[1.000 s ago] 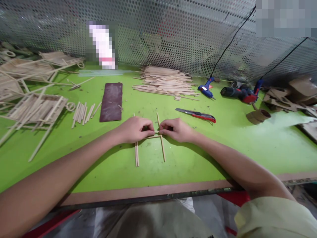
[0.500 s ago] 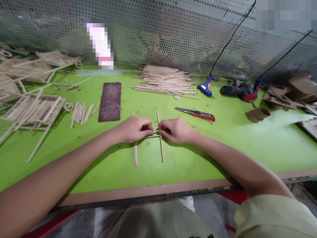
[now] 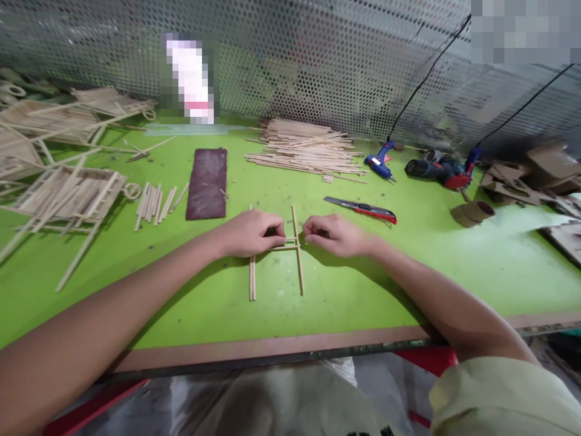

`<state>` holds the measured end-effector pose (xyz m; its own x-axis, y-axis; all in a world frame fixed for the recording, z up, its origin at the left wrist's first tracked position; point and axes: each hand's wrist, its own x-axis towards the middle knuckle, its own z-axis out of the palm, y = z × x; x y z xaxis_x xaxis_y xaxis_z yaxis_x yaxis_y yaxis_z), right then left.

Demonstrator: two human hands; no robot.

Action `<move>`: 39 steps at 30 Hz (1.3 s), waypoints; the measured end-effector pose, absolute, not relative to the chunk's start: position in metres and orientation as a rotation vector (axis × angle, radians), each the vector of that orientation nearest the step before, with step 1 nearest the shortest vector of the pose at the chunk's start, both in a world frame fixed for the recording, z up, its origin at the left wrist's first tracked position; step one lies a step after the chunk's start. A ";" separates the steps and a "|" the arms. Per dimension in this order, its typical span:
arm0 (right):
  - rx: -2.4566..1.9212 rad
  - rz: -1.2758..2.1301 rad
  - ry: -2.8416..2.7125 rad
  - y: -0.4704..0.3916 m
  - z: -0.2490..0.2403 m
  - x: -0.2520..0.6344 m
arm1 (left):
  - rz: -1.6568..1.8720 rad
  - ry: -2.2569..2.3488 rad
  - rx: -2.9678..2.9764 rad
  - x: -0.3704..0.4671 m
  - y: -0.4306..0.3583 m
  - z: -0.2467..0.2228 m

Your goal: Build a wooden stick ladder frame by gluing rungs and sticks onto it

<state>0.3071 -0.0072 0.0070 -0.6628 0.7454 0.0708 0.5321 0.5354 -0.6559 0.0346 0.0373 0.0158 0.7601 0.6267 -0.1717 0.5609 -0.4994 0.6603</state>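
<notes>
My left hand [image 3: 254, 233] is closed in a pinch on the left part of a short wooden stick [image 3: 290, 241], whose right end meets an upright-lying stick [image 3: 300, 272]. Just below it runs a second crosswise stick [image 3: 285, 247], touching the same long stick. Under my left hand lie two parallel sticks [image 3: 252, 281], partly covered by the palm. My right hand [image 3: 338, 236] hovers a little to the right of the long stick, thumb and fingers pinched together. Anything between those fingertips is too small to make out.
Behind my hands are a dark sanding block-like slab [image 3: 206, 184], a pile of thin sticks [image 3: 304, 148], a red utility knife [image 3: 363, 210] and a blue glue gun [image 3: 381, 161]. Short sticks [image 3: 149, 203] and wooden cart-like models [image 3: 72, 197] lie left; a power tool [image 3: 438, 171] sits right.
My right hand has drawn away to the right from the long stick and the short stick's end. My left hand keeps its pinch. The view has shifted slightly.
</notes>
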 end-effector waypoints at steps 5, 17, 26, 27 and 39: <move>-1.193 0.865 -2.305 -0.006 0.002 0.308 | 0.170 0.862 2.207 0.033 0.036 0.015; -1.198 0.854 -2.282 -0.007 -0.005 0.299 | 0.217 0.851 2.206 0.031 0.036 0.011; -1.279 0.917 -2.249 -0.009 -0.005 0.292 | 0.187 0.869 2.186 0.031 0.035 0.013; -1.288 0.928 -2.240 -0.010 -0.004 0.291 | 0.189 0.870 2.185 0.032 0.035 0.012; -1.402 0.916 -2.155 -0.015 0.001 0.282 | 0.230 0.920 2.134 0.032 0.033 0.010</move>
